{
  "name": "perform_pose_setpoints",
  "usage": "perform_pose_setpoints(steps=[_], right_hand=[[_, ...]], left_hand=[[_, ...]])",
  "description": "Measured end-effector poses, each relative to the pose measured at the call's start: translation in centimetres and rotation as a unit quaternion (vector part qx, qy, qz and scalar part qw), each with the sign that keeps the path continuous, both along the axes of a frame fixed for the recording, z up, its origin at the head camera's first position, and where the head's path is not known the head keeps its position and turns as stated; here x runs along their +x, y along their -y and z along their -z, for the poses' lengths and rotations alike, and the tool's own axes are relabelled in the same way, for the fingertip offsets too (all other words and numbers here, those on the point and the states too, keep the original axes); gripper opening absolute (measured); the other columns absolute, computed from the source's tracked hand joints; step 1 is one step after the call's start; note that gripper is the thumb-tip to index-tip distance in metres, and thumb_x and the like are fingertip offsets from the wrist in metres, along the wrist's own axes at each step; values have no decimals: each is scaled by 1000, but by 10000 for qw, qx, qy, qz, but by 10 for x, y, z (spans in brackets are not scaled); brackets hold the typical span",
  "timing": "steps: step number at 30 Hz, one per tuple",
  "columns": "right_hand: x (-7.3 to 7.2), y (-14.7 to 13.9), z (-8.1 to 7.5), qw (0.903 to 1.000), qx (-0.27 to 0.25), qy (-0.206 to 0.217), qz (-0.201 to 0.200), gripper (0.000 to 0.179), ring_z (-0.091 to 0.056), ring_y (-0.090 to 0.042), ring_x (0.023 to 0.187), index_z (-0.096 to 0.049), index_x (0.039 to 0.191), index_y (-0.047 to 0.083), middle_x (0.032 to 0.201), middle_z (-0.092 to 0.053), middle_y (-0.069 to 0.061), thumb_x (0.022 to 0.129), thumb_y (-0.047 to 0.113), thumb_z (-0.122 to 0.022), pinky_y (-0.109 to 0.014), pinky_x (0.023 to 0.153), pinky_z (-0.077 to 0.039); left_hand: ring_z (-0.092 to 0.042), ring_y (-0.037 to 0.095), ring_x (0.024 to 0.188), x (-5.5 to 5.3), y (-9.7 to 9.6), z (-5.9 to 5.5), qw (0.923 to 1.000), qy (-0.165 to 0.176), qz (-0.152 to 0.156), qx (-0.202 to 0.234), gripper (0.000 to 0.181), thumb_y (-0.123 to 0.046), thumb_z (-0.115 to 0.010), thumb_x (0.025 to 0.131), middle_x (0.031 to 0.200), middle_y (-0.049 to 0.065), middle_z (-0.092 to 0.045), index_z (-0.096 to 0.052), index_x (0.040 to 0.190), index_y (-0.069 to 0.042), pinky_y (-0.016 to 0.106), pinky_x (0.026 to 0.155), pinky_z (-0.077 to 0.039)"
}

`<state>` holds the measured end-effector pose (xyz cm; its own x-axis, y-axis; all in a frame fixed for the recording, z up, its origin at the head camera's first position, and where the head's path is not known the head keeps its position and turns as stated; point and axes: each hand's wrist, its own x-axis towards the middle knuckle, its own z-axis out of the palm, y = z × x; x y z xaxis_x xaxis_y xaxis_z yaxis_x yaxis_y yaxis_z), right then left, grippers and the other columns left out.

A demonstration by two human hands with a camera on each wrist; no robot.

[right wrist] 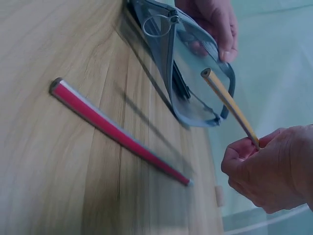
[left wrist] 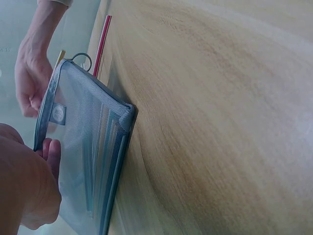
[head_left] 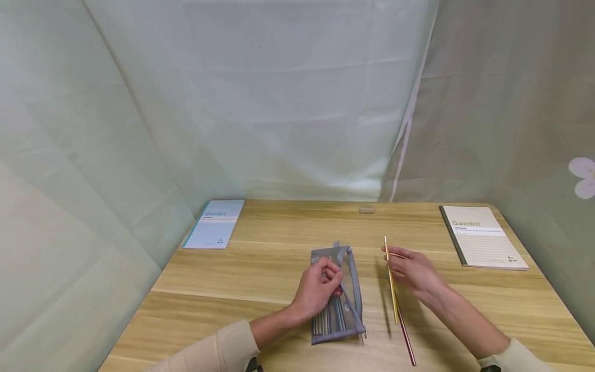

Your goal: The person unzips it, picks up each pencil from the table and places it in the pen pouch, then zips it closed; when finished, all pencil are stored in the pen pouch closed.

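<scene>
A grey mesh pencil case point(head_left: 334, 337) lies on the table with its zip side gaping, and several pencils point(head_left: 322, 324) show through the mesh. My left hand point(head_left: 315, 289) pinches the edge of its opening between thumb and fingers, lifting that side in the left wrist view. To the right of the case, my right hand point(head_left: 415, 269) holds a yellow pencil point(right wrist: 229, 104) near one end, raised above the table. A red pencil point(right wrist: 117, 137) with silver stripes lies on the wood below and beside the yellow one. The case's zip pull ring point(right wrist: 157, 25) hangs at its near end.
At the back left lies a blue-white notebook point(head_left: 216, 225), and at the right a cream notebook point(head_left: 483, 237) with a dark spine. A small greyish block point(head_left: 366, 210) sits by the far table edge. Cloth curtains point(head_left: 297, 103) stand behind the table.
</scene>
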<state>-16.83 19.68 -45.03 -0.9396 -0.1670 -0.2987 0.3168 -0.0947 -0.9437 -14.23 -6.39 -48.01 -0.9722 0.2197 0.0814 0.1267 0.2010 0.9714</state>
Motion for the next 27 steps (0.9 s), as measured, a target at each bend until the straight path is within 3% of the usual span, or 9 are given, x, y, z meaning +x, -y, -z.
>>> perform_pose_setpoints(steps=[7, 17, 27], right_hand=[[-8, 26, 2, 9996, -111, -80, 231, 45, -56, -4, 78, -49, 148, -11, 98, -65, 4, 105, -1, -57, -20, 69, -55], [-11, 60, 13, 9961, -432, -124, 764, 46, -60, -8, 85, -49, 145, -12, 104, -64, -1, 100, -11, -57, -20, 71, -58], [-6, 76, 26, 9978, -172, -92, 636, 54, -66, -14, 82, -50, 148, -9, 110, -68, -16, 96, -13, -60, -23, 67, -61]], left_hand=[[-70, 16, 64, -1, -1, 0, 10000, -27, -6, -9, 6, 2, -67, 102, 84, 16, -70, -63, 103, -1, 43, 66, -68], [-69, 15, 63, -1, -1, 0, 10000, -55, 1, -13, 4, 2, -67, 102, 81, 5, -69, -63, 103, 1, 44, 64, -68], [-70, 16, 64, -2, -1, 0, 10000, -4, 4, -58, 5, 1, -67, 102, 85, 15, -71, -63, 104, -1, 40, 64, -68]])
